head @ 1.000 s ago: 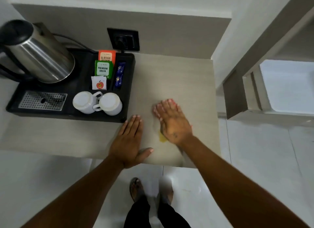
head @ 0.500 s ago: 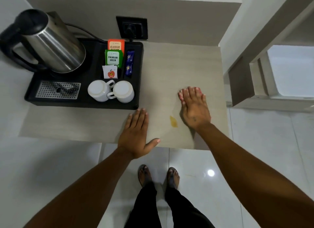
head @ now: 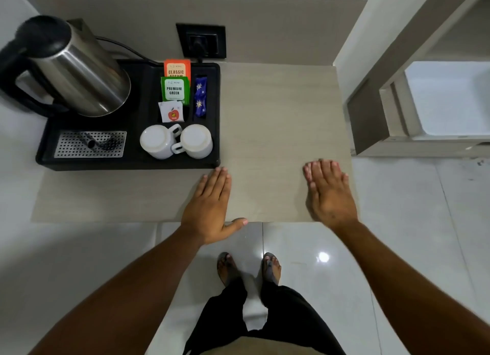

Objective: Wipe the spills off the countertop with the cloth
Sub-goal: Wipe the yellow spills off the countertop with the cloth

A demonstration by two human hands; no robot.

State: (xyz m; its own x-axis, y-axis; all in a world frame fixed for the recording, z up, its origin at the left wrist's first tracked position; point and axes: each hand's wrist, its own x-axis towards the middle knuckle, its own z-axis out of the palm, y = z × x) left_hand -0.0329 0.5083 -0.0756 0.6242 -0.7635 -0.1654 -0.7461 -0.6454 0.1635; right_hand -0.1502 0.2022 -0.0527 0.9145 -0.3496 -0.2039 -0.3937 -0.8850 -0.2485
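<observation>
Both hands lie flat on the beige counter [head: 278,116] near its front edge, fingers straight and together, holding nothing visible. The left hand [head: 209,206] rests just off the black tray's [head: 132,164] front right corner, thumb at the counter's edge. The right hand [head: 328,193] presses at the front right corner — no cloth can be made out (possibly hidden beneath it).

place: hotel room | cues: kettle [head: 79,71], tea sachets [head: 175,89], cups [head: 176,141] on tray [head: 132,164]
</observation>
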